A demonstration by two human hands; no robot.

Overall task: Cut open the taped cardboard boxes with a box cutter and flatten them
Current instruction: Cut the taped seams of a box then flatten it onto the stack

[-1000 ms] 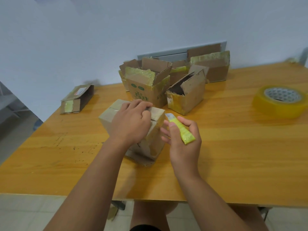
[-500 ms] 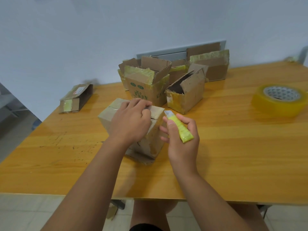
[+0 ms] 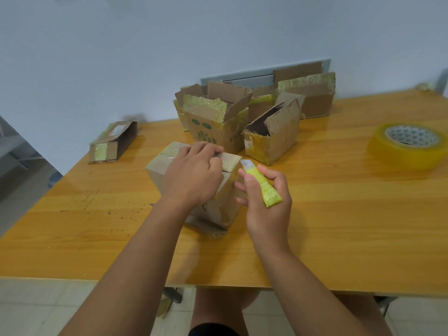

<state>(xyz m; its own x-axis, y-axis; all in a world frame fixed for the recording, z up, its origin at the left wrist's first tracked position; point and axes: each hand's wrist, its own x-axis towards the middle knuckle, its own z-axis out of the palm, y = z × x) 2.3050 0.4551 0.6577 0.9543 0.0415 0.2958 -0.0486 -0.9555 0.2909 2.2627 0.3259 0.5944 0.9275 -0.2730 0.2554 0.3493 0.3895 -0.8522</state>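
Note:
A small taped cardboard box [image 3: 224, 202] stands near the table's front edge, with a slit showing along its top. My left hand [image 3: 194, 173] lies over the top of it, fingertips curled onto the top flap at the slit. Just right of the box, my right hand [image 3: 265, 197] grips a yellow box cutter [image 3: 263, 184], its pale tip pointing up and left towards the box's top right corner. Whether the tip touches the box I cannot tell.
Several opened boxes [image 3: 218, 117] with yellow tape stand behind, towards the wall. A flattened box [image 3: 112, 141] lies at the table's left corner. A roll of yellow tape [image 3: 409, 146] sits at the right on the wooden table [image 3: 339, 214].
My right hand with the cutter has shifted slightly up and left towards the box. My left hand stays on the box's top.

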